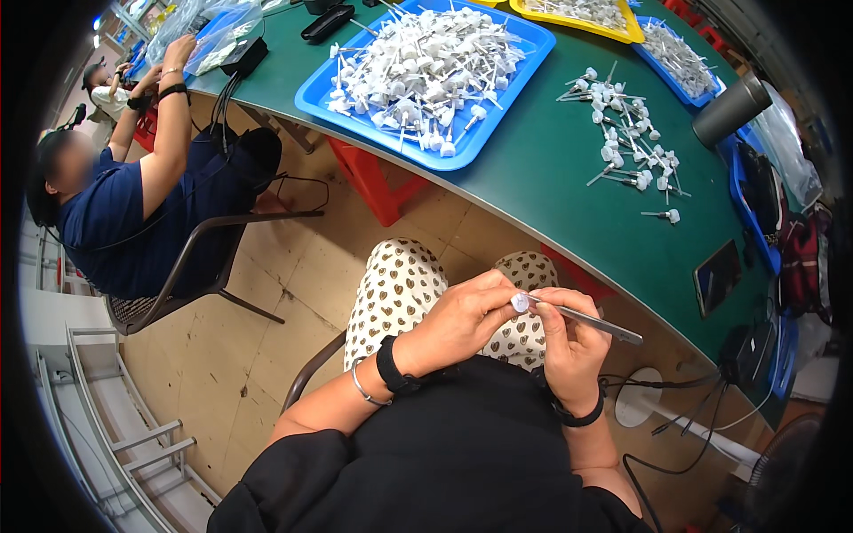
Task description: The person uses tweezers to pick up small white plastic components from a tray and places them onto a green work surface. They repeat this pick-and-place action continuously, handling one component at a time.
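Above my lap, my left hand (465, 318) pinches a small white plastic part (520, 303) with a round end between thumb and fingertips. My right hand (571, 342) is closed round a slim, flat, grey metal tool (604, 328) that looks like a scalpel. Its handle points out to the right, and its narrow end is at the white part. The fingers of both hands nearly meet there. Whether the tip touches or enters the part is too small to tell. Much of the white part is hidden by my left fingers.
On the green table (569, 204) a blue tray (533, 55) holds a heap of white parts with thin stems. Several similar parts (635, 133) lie loose to its right. Around them are a yellow tray (613, 34), a dark cup (731, 108) and a phone (716, 278). A co-worker (160, 204) sits left.
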### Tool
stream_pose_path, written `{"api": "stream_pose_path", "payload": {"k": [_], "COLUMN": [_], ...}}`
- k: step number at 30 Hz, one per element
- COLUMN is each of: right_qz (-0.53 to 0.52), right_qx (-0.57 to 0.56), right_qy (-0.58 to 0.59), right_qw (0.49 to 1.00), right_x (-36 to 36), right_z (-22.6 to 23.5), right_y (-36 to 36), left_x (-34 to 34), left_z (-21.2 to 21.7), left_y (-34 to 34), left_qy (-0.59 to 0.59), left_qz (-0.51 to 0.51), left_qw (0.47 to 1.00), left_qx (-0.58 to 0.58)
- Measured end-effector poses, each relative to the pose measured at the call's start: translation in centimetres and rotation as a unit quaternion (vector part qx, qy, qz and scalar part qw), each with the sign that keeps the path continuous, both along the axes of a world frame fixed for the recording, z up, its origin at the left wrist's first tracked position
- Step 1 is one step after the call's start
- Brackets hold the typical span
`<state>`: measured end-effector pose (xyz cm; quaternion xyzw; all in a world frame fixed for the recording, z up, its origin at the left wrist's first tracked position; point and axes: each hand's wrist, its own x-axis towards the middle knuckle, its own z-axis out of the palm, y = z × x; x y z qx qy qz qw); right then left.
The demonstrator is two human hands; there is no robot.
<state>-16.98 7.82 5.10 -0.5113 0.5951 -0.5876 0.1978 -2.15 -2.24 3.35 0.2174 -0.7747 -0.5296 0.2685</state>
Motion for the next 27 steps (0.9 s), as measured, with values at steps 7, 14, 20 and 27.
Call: {"api": "stream_pose_path", "payload": {"k": [7, 14, 20, 27], "right_qz": [-0.006, 0.002, 0.024, 0.0], "right_qx": [0.004, -0.001, 0.033, 0.013], "right_qy": [-0.046, 0.02, 0.094, -0.13], "right_qw": [0.999, 1.0, 0.995, 0.991], "right_x": [0.4, 0.3, -0.1, 0.8], "right_z": [0.3, 0.4, 1.7, 0.7], "right_y": [0.1, 0.0, 0.1, 0.7], "left_x": [0.0, 0.1, 0.3, 0.2], "left_z": [-0.2, 0.0, -0.2, -0.1], "left_y": [0.1, 0.2, -0.1, -0.3], "left_qy": [0.02, 0.021, 0.027, 0.057], "left_qz": [-0.009, -0.008, -0.031, -0.04], "left_qw": [1.0, 1.0, 0.999, 0.997], "left_qx": [0.019, 0.022, -0.012, 0.024]}}
